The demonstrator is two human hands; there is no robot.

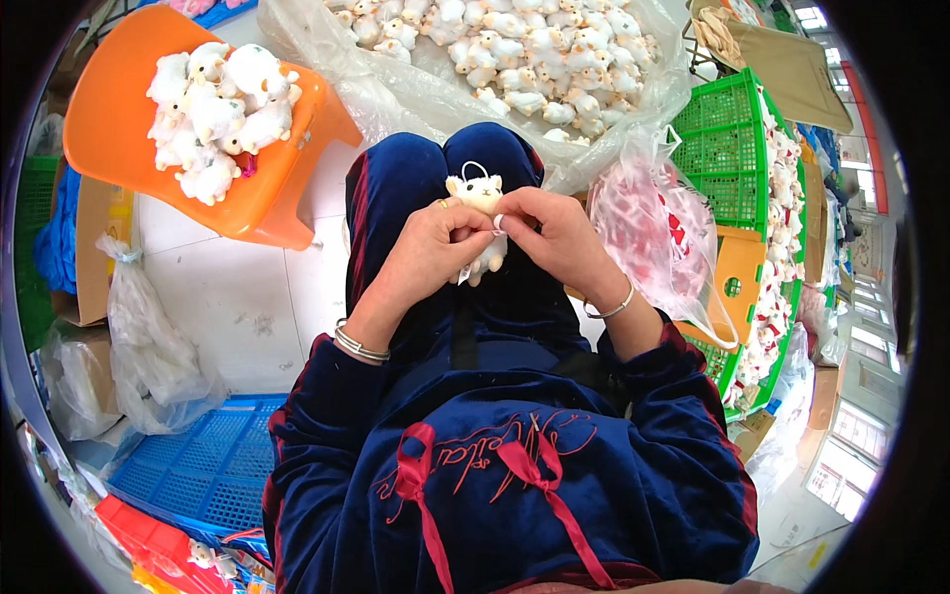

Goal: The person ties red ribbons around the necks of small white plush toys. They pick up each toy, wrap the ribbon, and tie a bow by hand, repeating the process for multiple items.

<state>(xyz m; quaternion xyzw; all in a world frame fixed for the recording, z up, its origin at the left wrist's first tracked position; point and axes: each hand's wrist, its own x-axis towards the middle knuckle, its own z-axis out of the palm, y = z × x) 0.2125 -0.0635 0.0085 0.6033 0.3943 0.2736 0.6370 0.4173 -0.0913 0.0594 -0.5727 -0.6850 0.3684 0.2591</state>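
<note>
While we sit with our knees side by side, a small white plush toy (479,192) lies over our lap, between the thighs of the blue trousers (396,168), its head toward the knee edge and its feet toward our belly. A thin white loop (475,166) rises from its head. Our left hand (421,243) is closed on the toy's left flank, fingers curled and thumb meeting them at its chest. Our right hand (562,238) pinches a narrow whitish strip (499,226) there between thumb and forefinger; its details are too small to tell.

Left of our knees, more white toys (208,109) are heaped on the seat of an orange chair (109,99), between its backrest and its front edge. Beyond the knees, a large pile of similar toys (534,49) lies within the crumpled edges of a clear plastic sheet (356,89). On our right, a clear bag (648,218) with pink and red contents leans by the near edge of a green crate (722,178).
</note>
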